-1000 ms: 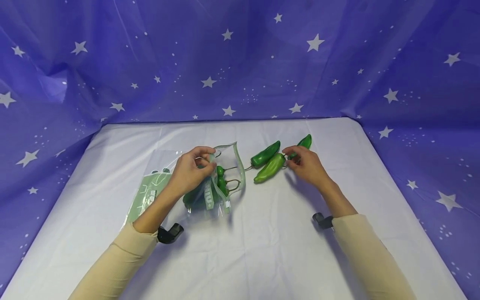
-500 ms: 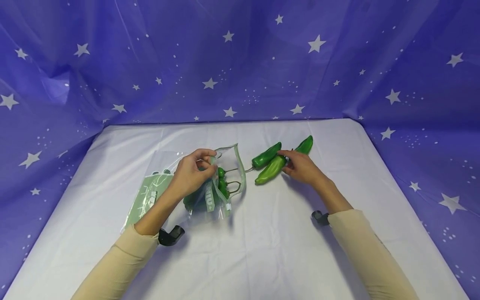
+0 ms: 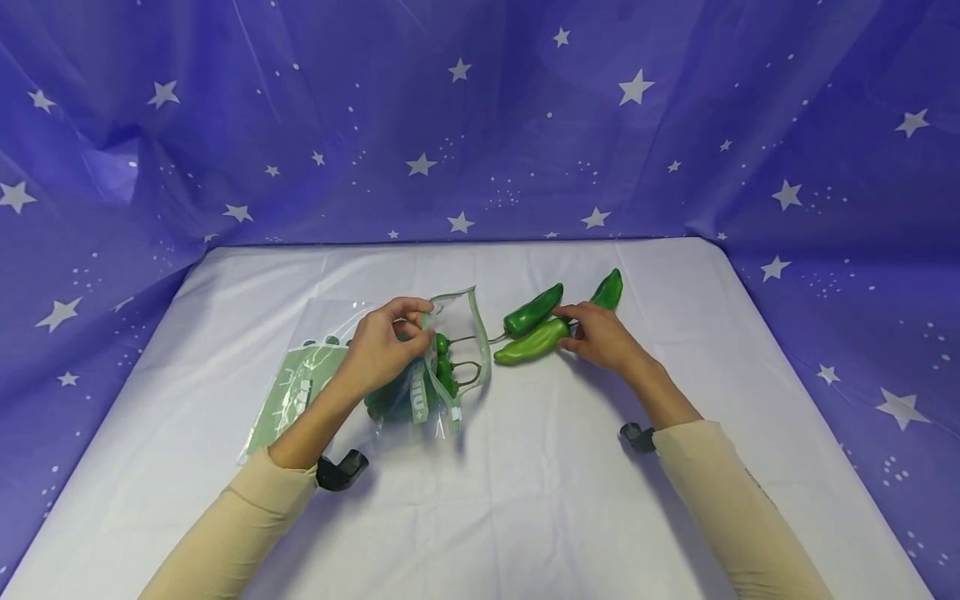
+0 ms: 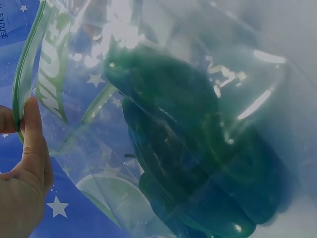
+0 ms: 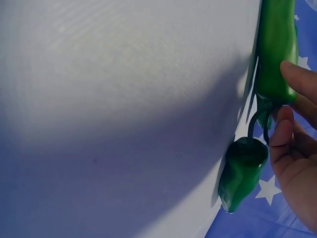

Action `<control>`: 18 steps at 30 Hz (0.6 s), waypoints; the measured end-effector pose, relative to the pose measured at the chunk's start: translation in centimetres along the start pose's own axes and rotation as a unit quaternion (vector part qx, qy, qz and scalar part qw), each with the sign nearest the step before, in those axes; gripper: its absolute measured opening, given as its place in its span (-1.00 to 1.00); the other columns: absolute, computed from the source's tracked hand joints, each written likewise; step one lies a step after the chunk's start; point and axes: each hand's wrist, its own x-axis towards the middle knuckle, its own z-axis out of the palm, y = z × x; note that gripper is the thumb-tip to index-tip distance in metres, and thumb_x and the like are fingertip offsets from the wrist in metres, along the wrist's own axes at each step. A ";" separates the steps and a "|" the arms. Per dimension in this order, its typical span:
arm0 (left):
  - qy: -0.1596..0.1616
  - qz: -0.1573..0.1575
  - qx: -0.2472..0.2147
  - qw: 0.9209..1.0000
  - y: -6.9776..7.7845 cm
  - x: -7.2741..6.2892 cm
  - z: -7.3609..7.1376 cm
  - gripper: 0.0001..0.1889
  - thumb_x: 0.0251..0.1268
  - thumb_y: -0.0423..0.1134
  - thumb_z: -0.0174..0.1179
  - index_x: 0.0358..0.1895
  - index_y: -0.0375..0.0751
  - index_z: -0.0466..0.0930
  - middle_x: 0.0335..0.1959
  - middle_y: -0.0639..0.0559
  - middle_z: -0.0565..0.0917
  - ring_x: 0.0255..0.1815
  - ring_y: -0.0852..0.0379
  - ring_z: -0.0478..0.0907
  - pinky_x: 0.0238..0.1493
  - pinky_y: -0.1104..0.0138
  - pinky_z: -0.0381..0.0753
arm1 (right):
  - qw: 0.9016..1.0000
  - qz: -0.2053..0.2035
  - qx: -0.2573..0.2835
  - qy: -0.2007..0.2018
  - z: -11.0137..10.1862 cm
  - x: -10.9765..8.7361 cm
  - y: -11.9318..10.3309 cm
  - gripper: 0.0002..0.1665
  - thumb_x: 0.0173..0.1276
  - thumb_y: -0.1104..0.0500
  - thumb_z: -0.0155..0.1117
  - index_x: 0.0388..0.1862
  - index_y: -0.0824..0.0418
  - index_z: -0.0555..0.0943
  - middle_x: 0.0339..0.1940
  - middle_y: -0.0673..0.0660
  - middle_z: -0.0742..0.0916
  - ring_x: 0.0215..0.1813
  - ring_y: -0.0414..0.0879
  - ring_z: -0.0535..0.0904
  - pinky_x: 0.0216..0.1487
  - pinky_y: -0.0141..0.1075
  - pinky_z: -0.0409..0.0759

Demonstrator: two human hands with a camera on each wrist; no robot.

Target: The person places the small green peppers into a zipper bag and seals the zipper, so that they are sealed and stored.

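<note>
My left hand (image 3: 384, 346) pinches the open mouth of a clear zip bag (image 3: 418, 396) with green trim, left of the table's middle. Several dark green peppers (image 4: 183, 148) lie inside it, stems toward the mouth. My right hand (image 3: 603, 337) grips the stem end of a light green pepper (image 3: 528, 343), thumb and fingers on either side; the right wrist view shows fingertips (image 5: 292, 74) on its skin. Just beyond it lies a dark green pepper (image 3: 534, 312), its stem toward the bag. Another dark green pepper (image 3: 607, 289) lies behind my right hand, partly hidden by it.
A second clear bag (image 3: 300, 375) with a green print lies flat at the left, partly under my left forearm. White cloth (image 3: 525, 500) covers the table. A purple star-patterned curtain (image 3: 495, 125) hangs along its back and sides.
My right hand has shifted slightly left from the far pepper's stem to the light green pepper and taken hold of it. That pepper has turned and slid left. The left hand stays at the bag.
</note>
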 end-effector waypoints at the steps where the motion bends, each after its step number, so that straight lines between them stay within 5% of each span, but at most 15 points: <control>1: 0.000 0.001 0.002 1.000 0.4 -0.1 0.0 -0.66 0.19 -0.48 0.19 0.06 -0.46 0.50 -0.24 -0.22 0.56 -0.29 -0.12 0.64 -0.33 0.40 0.42 | 1.000 0.001 0.001 0.000 0.0 0.0 0.0 -0.37 0.11 0.25 0.45 0.20 0.30 0.52 -0.13 0.26 0.63 -0.29 -0.02 0.55 -0.23 -0.16 0.51; 11: 0.001 0.000 0.000 1.000 -2.9 1.0 0.6 -0.64 0.19 -0.35 0.25 0.08 -0.28 0.53 -0.22 -0.10 0.57 -0.31 0.08 0.64 -0.36 0.39 0.43 | 1.000 -0.005 -0.015 0.006 -0.1 -0.6 -0.2 -0.47 0.04 0.19 0.51 0.03 0.26 0.61 -0.15 0.21 0.65 -0.20 0.05 0.59 -0.09 -0.07 0.49; 18: 0.004 0.001 -0.001 1.000 -3.1 1.0 0.6 -0.64 0.18 -0.33 0.26 0.07 -0.26 0.54 -0.22 -0.09 0.58 -0.32 0.09 0.64 -0.34 0.38 0.43 | 0.999 -0.007 -0.043 0.017 -0.2 -1.1 -0.4 -0.49 0.03 0.10 0.53 -0.04 0.26 0.64 -0.09 0.21 0.69 -0.03 0.13 0.54 0.06 -0.01 0.41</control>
